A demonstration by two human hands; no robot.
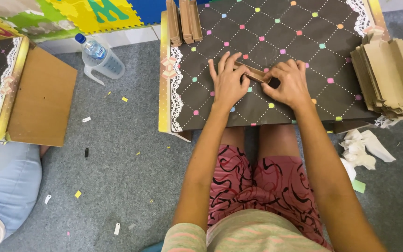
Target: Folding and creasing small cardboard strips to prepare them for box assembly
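At the far left of the frame I see a second low table (43, 100) with a brown top, and beside it, at the lower left, a part of another person in light blue cloth (8, 179). To the right of that table, in the upper left, a plastic water bottle (94, 49) with a blue cap stands in a clear jug (106, 65) on the grey carpet (117, 177).

In the middle is the low table (304, 100) covered with a dark cloth with coloured squares. At its upper edge lie folded cardboard pieces (185, 21). My left hand (228, 83) lies flat, fingers spread, pressing on the left end of a narrow brown cardboard strip (253, 72). My right hand (291, 84) is curled, and its fingertips pinch the right end of the same strip. The strip lies on the cloth between both hands.

At the right edge of the frame a stack of flat cardboard blanks (388, 77) rests on the table, and below it white crumpled paper (362, 149) lies on the carpet.
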